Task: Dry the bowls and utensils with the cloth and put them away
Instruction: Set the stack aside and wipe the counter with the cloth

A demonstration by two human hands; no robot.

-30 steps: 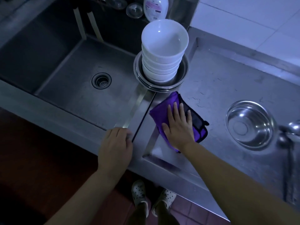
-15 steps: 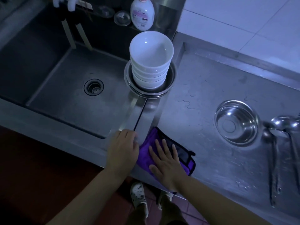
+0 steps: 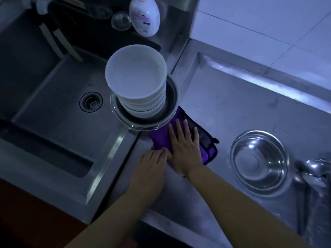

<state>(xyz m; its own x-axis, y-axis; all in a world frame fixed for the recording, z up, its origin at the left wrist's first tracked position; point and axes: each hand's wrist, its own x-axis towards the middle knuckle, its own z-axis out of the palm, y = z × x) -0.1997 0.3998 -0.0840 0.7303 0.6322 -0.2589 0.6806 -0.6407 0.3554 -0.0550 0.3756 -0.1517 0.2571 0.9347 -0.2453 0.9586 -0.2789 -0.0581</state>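
Observation:
A purple cloth point(image 3: 208, 152) lies flat on the steel counter point(image 3: 232, 108), just in front of a stack of white bowls point(image 3: 136, 81) that sits in a steel basin point(image 3: 172, 97). My right hand point(image 3: 184, 149) presses flat on the cloth with straight, spread fingers. My left hand point(image 3: 152, 165) rests on the counter beside it, fingertips touching the cloth's left edge. A single steel bowl point(image 3: 259, 161) stands to the right, and steel spoons and ladles point(image 3: 311, 178) lie at the far right.
The sink point(image 3: 59, 108) with its drain point(image 3: 91, 103) is on the left. A white soap bottle point(image 3: 145, 15) and a clear lid point(image 3: 121, 20) stand on the ledge behind. White tiled wall runs along the back right.
My right hand has slid the cloth away from the counter's front edge, up against the basin of bowls. My left hand has followed, from the sink divider to the cloth's left edge.

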